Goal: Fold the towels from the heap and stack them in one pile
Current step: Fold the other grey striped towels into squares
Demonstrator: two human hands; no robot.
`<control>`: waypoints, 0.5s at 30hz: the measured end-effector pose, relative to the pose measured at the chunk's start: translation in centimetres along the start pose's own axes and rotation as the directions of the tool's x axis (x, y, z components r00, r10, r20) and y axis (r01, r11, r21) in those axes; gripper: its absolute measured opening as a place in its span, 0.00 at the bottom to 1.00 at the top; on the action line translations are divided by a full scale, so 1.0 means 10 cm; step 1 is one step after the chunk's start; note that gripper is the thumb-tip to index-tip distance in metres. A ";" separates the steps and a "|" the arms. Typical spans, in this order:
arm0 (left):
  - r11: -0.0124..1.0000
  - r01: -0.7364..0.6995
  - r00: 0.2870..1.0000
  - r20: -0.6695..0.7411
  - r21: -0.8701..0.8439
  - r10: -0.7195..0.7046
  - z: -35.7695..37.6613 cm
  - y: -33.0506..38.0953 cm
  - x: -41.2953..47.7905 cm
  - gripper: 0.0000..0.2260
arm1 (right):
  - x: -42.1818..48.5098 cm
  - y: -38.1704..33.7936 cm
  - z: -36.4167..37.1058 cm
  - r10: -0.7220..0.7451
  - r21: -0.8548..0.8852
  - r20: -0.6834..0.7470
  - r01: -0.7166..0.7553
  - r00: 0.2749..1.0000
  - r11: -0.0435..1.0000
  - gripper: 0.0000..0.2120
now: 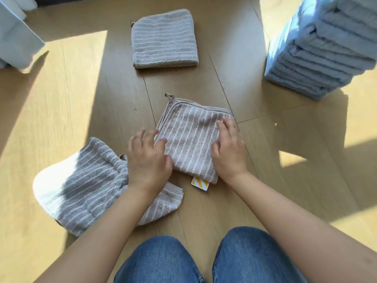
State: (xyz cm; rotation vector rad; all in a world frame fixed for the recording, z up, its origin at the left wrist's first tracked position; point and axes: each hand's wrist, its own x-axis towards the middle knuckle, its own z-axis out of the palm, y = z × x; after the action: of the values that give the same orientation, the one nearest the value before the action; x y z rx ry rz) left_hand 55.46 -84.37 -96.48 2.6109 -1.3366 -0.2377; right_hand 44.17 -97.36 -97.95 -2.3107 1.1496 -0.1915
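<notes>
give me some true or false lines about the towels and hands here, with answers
1. The left hand and right hand both touch the near folded towel. True.
2. A far folded towel lies apart from it, with no hand on it. True.
3. The blue towel stack stands on the person's left. False: it stands on the right.
4. The crumpled towel lies on top of the near folded towel. False: it lies beside it on the left, under the left forearm.
5. A yellow-striped tag sticks out at the near folded towel's near edge. True.
</notes>
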 end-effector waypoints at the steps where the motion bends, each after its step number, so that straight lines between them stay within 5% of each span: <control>1: 0.999 -0.037 0.999 -0.020 0.004 0.037 -0.01 0.04 0.07 0.19 | 0.01 -0.01 0.01 0.011 -0.011 0.050 -0.011 0.999 1.000 0.30; 6: 0.940 -0.341 0.931 0.149 0.026 0.334 0.15 0.26 0.50 0.25 | 0.15 -0.16 0.22 -0.050 0.000 0.069 0.050 0.996 0.999 0.30; 9: 0.957 -0.274 0.920 0.315 0.093 0.233 0.32 0.17 0.68 0.26 | 0.16 -0.19 0.34 -0.070 -0.076 0.118 0.080 0.990 0.994 0.32; 12: 0.945 -0.274 0.929 0.302 0.178 0.213 0.46 0.00 0.72 0.32 | 0.17 -0.10 0.41 -0.035 -0.261 0.211 0.091 0.977 0.961 0.27; 15: 0.984 -0.113 0.960 0.272 0.137 0.072 0.46 -0.02 0.72 0.29 | 0.21 -0.07 0.40 0.005 -0.313 0.197 0.058 0.980 0.948 0.30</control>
State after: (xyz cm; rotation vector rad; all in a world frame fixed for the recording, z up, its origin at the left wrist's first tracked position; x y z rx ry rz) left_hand 58.69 -90.56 -101.38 2.7047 -1.6189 -0.5076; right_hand 47.42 -97.01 -101.14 -2.5552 1.1147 0.2250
